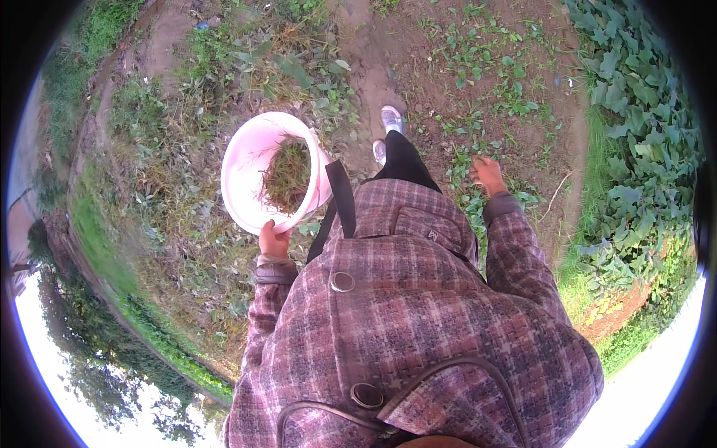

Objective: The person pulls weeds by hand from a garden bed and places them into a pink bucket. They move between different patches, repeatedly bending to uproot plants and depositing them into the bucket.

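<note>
My left hand (274, 241) grips the near rim of a pale pink plastic bucket (238, 173), thumb over the edge. Inside the bucket lies a heap of green and brownish plant stems (287, 176). The bucket is tilted, with its mouth towards the camera. At the right, my right hand (486, 171) hangs beside my body above low green plants, its fingers curled; whether it holds anything small is not clear.
My shoes (391, 119) are on a bare dirt path (369, 73). Dry, trampled plants (168, 185) cover the ground at left. Rows of small leafy plants (470, 67) grow at right, with dense broad-leaved plants (633, 145) beyond a grass strip (596, 168).
</note>
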Action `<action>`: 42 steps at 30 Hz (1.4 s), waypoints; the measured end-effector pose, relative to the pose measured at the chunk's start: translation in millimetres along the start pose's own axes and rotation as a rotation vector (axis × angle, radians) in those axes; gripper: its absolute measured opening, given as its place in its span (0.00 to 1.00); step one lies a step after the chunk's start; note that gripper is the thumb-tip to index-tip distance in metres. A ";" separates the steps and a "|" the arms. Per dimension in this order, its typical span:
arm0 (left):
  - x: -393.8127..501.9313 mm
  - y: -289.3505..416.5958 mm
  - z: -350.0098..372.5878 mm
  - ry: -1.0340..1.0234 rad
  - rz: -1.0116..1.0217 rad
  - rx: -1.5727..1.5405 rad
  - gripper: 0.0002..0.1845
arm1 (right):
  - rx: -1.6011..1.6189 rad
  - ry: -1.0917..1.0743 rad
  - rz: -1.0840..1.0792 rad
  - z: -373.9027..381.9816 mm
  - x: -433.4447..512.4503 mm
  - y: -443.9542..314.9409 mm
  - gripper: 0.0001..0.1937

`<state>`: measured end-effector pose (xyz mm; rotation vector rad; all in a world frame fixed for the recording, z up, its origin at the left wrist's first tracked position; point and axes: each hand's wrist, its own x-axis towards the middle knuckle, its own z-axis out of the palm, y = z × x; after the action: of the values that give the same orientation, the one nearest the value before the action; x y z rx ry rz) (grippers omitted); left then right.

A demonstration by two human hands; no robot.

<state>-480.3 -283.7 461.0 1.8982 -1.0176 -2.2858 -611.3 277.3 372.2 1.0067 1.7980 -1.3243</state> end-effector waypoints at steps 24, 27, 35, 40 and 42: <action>7.5 -46.9 -55.4 -0.016 0.122 0.165 0.13 | -0.168 -0.098 -0.052 57.7 20.0 -48.6 0.12; 13.3 -47.8 -61.0 0.116 -0.063 0.000 0.13 | -0.234 -0.075 -0.054 65.0 24.3 -56.9 0.13; 2.6 -49.5 -67.0 0.042 -0.015 0.196 0.11 | -0.249 -0.090 -0.042 58.3 25.0 -68.4 0.12; -4.7 -35.1 -43.4 0.097 -0.153 -0.060 0.11 | -0.213 -0.067 -0.065 49.4 19.5 -63.1 0.12; -5.4 -32.2 -41.0 0.092 -0.142 0.018 0.11 | -0.223 -0.056 -0.071 47.5 17.6 -57.3 0.13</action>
<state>-430.2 -275.5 448.1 2.1257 -0.9254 -2.2420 -666.4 224.3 370.2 0.7847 1.9051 -1.1513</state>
